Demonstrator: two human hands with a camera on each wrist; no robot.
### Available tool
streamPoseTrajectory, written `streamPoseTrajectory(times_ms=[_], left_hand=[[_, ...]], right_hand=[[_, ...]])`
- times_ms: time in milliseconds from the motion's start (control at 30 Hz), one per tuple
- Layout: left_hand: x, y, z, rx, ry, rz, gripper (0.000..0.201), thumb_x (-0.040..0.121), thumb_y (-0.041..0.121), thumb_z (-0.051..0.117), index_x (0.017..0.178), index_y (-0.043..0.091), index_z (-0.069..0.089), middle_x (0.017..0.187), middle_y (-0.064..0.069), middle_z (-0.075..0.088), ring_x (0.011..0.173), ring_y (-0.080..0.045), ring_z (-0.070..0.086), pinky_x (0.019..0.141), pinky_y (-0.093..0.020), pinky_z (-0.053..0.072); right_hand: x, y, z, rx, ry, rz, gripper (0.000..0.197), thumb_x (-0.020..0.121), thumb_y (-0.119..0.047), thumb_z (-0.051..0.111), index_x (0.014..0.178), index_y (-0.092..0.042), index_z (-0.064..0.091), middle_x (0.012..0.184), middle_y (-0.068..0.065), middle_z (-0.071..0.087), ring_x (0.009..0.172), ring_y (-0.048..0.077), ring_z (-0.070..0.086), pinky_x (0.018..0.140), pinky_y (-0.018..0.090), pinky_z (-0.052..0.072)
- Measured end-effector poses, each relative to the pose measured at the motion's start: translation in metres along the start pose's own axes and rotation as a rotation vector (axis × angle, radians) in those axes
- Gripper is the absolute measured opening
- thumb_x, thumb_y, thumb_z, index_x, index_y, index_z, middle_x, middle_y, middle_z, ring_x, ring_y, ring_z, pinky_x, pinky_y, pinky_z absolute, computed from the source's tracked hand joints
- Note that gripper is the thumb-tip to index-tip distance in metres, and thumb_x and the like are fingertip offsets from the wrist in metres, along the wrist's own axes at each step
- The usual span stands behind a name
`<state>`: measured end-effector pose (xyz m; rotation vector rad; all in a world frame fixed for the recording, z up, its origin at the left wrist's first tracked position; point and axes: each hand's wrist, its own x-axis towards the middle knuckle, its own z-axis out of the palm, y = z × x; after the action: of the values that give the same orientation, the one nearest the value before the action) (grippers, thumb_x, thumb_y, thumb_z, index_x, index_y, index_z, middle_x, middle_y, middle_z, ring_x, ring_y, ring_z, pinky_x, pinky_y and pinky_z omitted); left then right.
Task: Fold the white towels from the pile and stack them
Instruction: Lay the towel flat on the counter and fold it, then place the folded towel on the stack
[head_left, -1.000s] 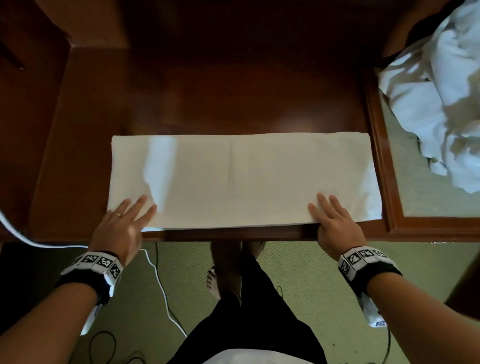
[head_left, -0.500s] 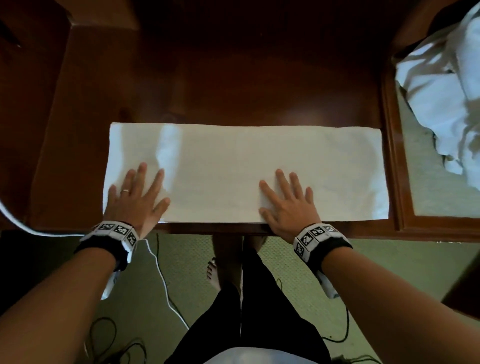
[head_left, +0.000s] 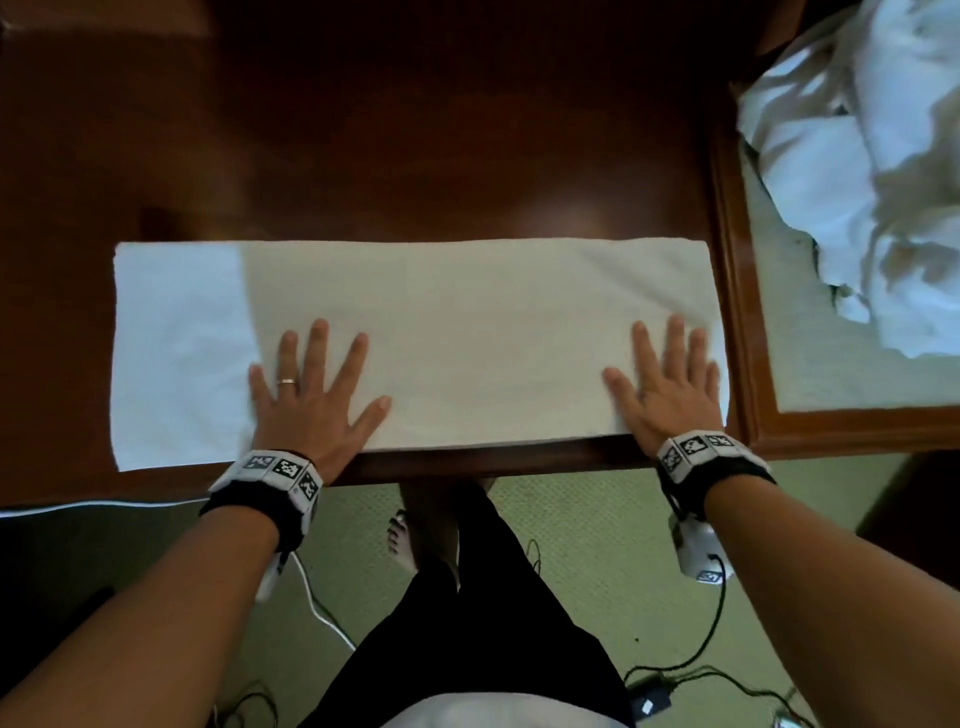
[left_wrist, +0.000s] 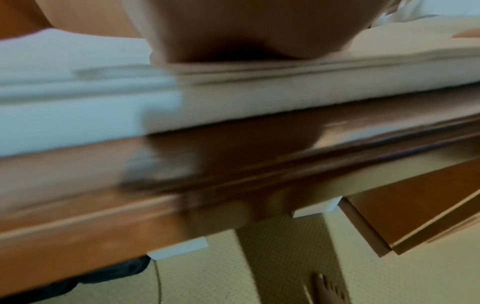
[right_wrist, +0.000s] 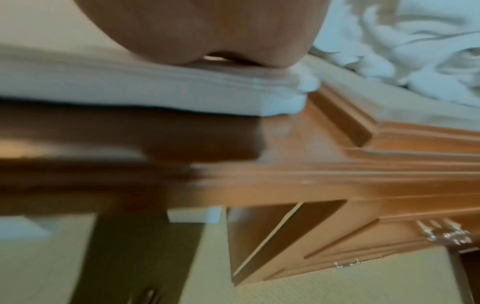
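Towel (head_left: 467, 332), white, folded into a long strip, lies flat across the near part of the dark wooden table (head_left: 415, 130), its near edge almost flush with the table's front edge. Left end of the strip catches bluish light; the rest looks cream.

My left hand (head_left: 311, 395) rests palm down on the towel, left of centre, fingers straight and spread, ring on one finger. My right hand (head_left: 670, 389) lies palm down near the towel's right end, fingers straight and close together. Neither hand grips anything; both just press flat on the cloth.

Left wrist view, blurred: heel of my palm on stacked towel layers (left_wrist: 259, 98) at the table's lip. Right wrist view, also blurred: palm on the towel's right corner (right_wrist: 182, 86), layers visible at the edge.

Pile of crumpled white towels (head_left: 883, 182) sits to the right, on an adjoining surface with a raised wooden frame (head_left: 737, 312), apart from the folded strip.

Below: green carpet (head_left: 597, 545), cables (head_left: 322, 613), my bare foot (head_left: 402, 535).
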<state>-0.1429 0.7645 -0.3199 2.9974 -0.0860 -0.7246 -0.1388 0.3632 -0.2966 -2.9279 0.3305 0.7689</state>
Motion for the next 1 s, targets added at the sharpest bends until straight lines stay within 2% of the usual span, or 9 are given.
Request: streamPoseTrajectory(times_ms=[67,133,267,367,467,533,633,800,1000], left_hand=[[0.002,0.012,-0.006,-0.056,0.019,-0.020,0.075,0.094,0.068,0.017,0.158,0.037,-0.008,0.167,-0.007,-0.018,0.152,-0.039,-0.010,0.117,-0.069,0.004],[0.005,0.028,-0.009,-0.073,0.034,0.008,0.079,0.091,0.065,0.018,0.160,0.033,0.000,0.167,-0.011,-0.010,0.152,-0.041,-0.006,0.115,-0.071,0.007],[0.011,0.047,0.001,-0.012,-0.001,0.052,0.077,0.086,0.079,0.001,0.150,0.046,-0.026,0.161,-0.006,-0.034,0.151,-0.036,-0.019,0.114,-0.070,-0.001],[0.015,0.046,0.003,0.009,-0.010,0.034,0.078,0.084,0.082,-0.001,0.147,0.047,-0.031,0.158,-0.004,-0.039,0.151,-0.034,-0.022,0.114,-0.070,-0.001],[0.016,0.044,0.002,0.021,-0.008,0.033,0.078,0.084,0.082,-0.001,0.147,0.047,-0.031,0.159,-0.004,-0.038,0.151,-0.034,-0.021,0.114,-0.070,0.001],[0.015,0.045,0.001,0.018,0.002,0.029,0.078,0.084,0.082,-0.001,0.147,0.047,-0.031,0.160,-0.004,-0.035,0.151,-0.034,-0.019,0.114,-0.070,0.002],[0.014,0.044,-0.004,0.020,-0.005,0.024,0.076,0.088,0.082,0.003,0.149,0.048,-0.027,0.162,-0.003,-0.032,0.152,-0.033,-0.018,0.116,-0.069,0.003],[0.018,0.038,-0.016,0.060,-0.054,0.004,0.080,0.085,0.083,0.010,0.149,0.050,-0.024,0.162,-0.001,-0.030,0.152,-0.031,-0.016,0.117,-0.066,0.007],[0.018,0.048,-0.033,0.057,-0.080,-0.008,0.082,0.088,0.080,0.022,0.155,0.044,-0.011,0.166,-0.007,-0.018,0.153,-0.035,-0.007,0.118,-0.063,0.014]], right_hand=[[0.007,0.007,-0.008,0.017,0.068,0.079,0.071,0.097,-0.065,0.020,0.157,-0.033,0.000,0.164,0.008,-0.019,0.150,0.032,-0.017,0.122,0.055,0.001],[0.014,-0.013,-0.011,-0.005,0.169,-0.021,0.069,0.099,-0.058,0.028,0.157,-0.025,0.011,0.165,0.012,-0.011,0.151,0.035,-0.010,0.122,0.055,0.005],[0.036,-0.051,-0.013,-0.098,0.120,-0.365,0.068,0.098,-0.064,0.022,0.157,-0.036,0.003,0.165,0.006,-0.014,0.151,0.036,-0.012,0.120,0.054,0.000],[0.071,-0.023,-0.029,-0.029,0.039,-0.178,0.070,0.096,-0.071,0.016,0.155,-0.042,-0.006,0.164,0.001,-0.020,0.150,0.034,-0.018,0.120,0.053,-0.006],[0.090,0.015,-0.048,0.079,0.066,0.095,0.067,0.098,-0.060,0.026,0.156,-0.035,0.003,0.166,0.003,-0.010,0.151,0.033,-0.010,0.121,0.054,0.001],[0.081,0.026,-0.052,0.166,0.166,0.090,0.062,0.100,-0.040,0.038,0.156,-0.021,0.019,0.165,0.012,0.009,0.149,0.037,0.010,0.120,0.051,0.016],[0.051,0.035,-0.044,0.311,0.325,0.119,0.046,0.095,-0.011,0.046,0.140,-0.006,0.044,0.144,0.022,0.041,0.125,0.044,0.044,0.103,0.049,0.039],[0.026,0.043,-0.032,0.436,0.184,0.327,0.043,0.097,-0.022,0.050,0.137,-0.008,0.049,0.133,0.021,0.055,0.119,0.040,0.053,0.097,0.043,0.044],[0.040,0.033,-0.037,0.646,0.016,0.454,0.044,0.085,-0.023,0.066,0.123,-0.005,0.055,0.121,0.016,0.063,0.106,0.035,0.061,0.078,0.033,0.043]])
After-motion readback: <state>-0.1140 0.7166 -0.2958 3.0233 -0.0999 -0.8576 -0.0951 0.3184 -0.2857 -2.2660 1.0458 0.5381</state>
